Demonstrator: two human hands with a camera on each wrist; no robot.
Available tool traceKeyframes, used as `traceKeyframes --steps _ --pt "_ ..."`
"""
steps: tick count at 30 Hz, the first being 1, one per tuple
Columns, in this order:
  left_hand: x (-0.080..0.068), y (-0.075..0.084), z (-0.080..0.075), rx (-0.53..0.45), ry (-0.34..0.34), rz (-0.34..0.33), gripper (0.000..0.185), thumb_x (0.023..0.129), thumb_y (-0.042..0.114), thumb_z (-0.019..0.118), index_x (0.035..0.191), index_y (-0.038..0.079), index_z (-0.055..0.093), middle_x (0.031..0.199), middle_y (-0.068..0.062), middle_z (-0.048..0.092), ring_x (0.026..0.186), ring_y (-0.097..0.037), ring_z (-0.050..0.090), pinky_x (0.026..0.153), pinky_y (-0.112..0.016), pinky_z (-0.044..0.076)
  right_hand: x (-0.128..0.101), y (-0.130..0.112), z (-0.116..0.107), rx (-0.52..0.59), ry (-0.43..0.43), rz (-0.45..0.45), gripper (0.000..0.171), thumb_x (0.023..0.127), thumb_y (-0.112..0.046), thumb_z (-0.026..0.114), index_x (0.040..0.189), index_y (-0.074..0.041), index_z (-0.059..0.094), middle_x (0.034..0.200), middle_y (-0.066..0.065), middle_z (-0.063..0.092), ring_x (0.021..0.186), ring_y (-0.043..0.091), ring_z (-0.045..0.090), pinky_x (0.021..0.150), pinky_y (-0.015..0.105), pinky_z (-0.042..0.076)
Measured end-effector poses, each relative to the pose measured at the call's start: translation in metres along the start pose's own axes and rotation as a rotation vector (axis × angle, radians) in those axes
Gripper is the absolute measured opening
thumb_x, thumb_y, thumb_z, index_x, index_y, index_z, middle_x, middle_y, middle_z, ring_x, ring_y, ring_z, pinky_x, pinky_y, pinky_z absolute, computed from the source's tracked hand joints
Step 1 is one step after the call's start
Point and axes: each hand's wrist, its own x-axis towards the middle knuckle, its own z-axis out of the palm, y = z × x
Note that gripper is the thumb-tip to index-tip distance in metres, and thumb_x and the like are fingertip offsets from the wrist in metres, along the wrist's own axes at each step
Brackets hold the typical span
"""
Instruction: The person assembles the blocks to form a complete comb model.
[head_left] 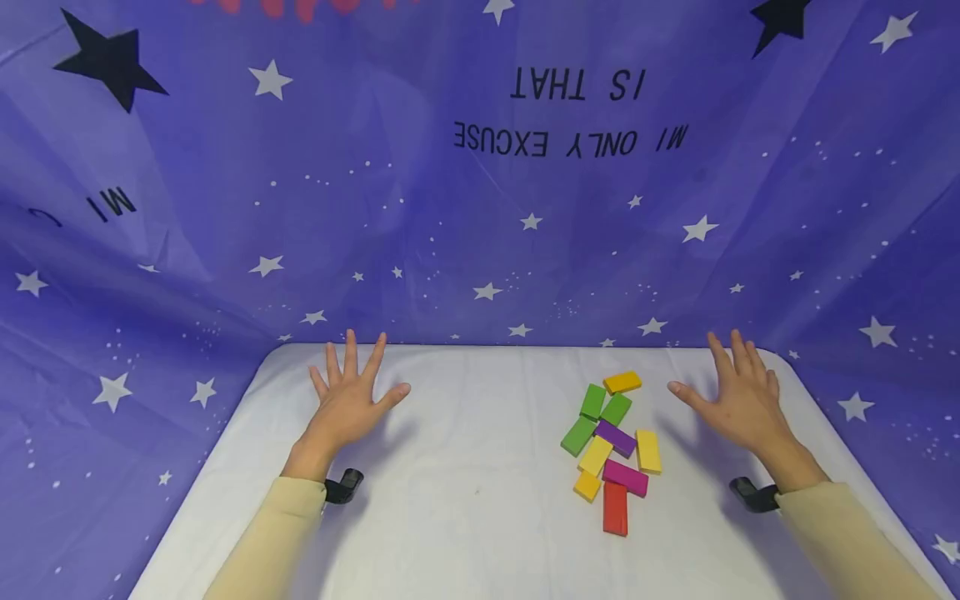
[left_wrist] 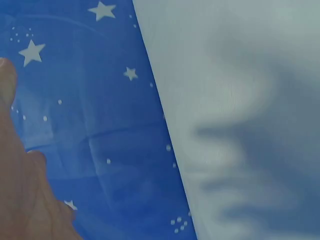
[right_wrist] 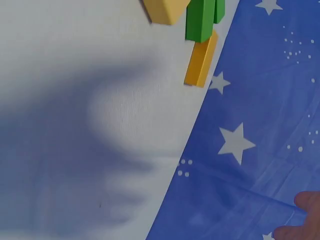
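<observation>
My left hand [head_left: 348, 408] hovers over the left side of the white table, fingers spread, holding nothing. Over the right side, my right hand [head_left: 746, 408] is likewise spread and touches nothing. Left of the right hand lies a loose group of coloured rectangular blocks: an orange block [head_left: 622, 382] at the back, three green ones [head_left: 592, 402], a purple block [head_left: 615, 438], a yellow block [head_left: 596, 457], another yellow block [head_left: 648, 452], a small orange-yellow block [head_left: 587, 486], a magenta block [head_left: 626, 478] and a red block [head_left: 615, 509] at the front. The right wrist view shows part of this group.
The white table [head_left: 450, 467] ends at a purple-blue cloth [head_left: 420, 233] printed with stars and lettering, which rises behind it and along both sides. Each wrist wears a black camera mount [head_left: 345, 486]. Hand shadows fall on the tabletop.
</observation>
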Motion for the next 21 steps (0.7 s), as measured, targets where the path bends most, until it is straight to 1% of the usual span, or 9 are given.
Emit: traceKeyframes --steps 2,9,15,21 --pt "-0.001 0.004 0.004 -0.019 0.0 0.007 0.083 0.085 0.07 0.038 0.149 0.033 0.0 0.15 -0.01 -0.025 0.128 -0.036 -0.035 0.095 -0.07 -0.02 -0.001 -0.002 0.003 0.015 0.002 -0.005 0.099 0.08 -0.061 0.058 0.15 -0.01 0.009 0.153 0.022 -0.004 0.137 0.043 -0.008 0.097 0.075 -0.003" --pt "-0.003 0.021 0.016 -0.047 -0.001 0.018 0.08 0.086 0.07 0.037 0.147 0.038 -0.004 0.15 -0.006 -0.025 0.131 -0.036 -0.03 0.097 -0.07 -0.015 -0.002 -0.015 0.013 0.069 0.003 -0.031 0.096 0.08 -0.058 0.059 0.149 -0.01 0.012 0.153 0.023 0.002 0.138 0.044 -0.002 0.101 0.071 0.001" --pt "-0.002 0.038 0.026 -0.105 0.009 0.042 0.079 0.086 0.068 0.038 0.148 0.038 0.0 0.152 -0.005 -0.022 0.134 -0.035 -0.025 0.1 -0.069 -0.012 -0.002 -0.027 0.022 0.096 0.002 -0.041 0.095 0.081 -0.057 0.059 0.149 -0.01 0.013 0.152 0.024 0.006 0.138 0.044 0.002 0.101 0.071 0.004" --pt "-0.004 0.05 0.044 -0.142 -0.004 0.062 0.077 0.087 0.067 0.037 0.148 0.036 0.0 0.153 -0.004 -0.019 0.137 -0.032 -0.02 0.101 -0.068 -0.009 -0.001 -0.038 0.034 0.119 -0.028 -0.056 0.094 0.081 -0.058 0.058 0.149 -0.011 0.014 0.152 0.024 0.007 0.137 0.046 0.005 0.101 0.071 0.006"
